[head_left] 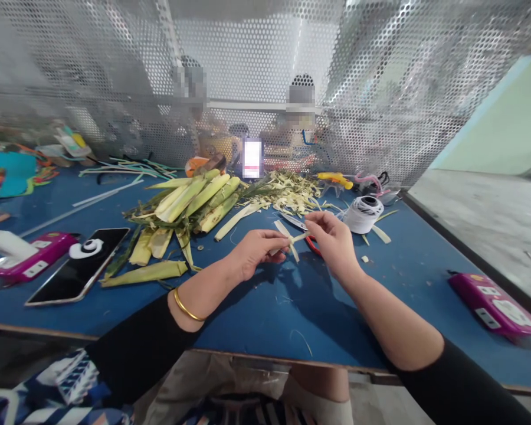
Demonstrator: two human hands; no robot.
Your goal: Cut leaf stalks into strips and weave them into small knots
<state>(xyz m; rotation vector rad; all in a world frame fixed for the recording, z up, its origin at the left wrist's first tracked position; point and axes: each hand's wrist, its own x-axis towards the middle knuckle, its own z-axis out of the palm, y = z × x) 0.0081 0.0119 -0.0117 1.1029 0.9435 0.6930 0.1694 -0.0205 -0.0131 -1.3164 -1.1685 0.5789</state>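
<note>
Over the middle of the blue table, my left hand (pixel 265 248) pinches pale strips of corn husk (pixel 295 251) that cross one another. My right hand (pixel 330 233) has thumb and finger closed on the end of a strip pointing its way. Just behind and partly under my right hand lie scissors (pixel 294 221) with red handles, their grips partly hidden. To the left is a heap of green and yellow corn husks (pixel 194 200). A spool of white thread (pixel 363 213) stands upright right of my right hand.
Husk scraps (pixel 287 192) are piled at the back against a perforated metal screen (pixel 256 59). A phone (pixel 79 265) and a purple device (pixel 39 257) lie at left, another purple device (pixel 498 302) at right. A yellow glue gun (pixel 336 180) rests behind the spool.
</note>
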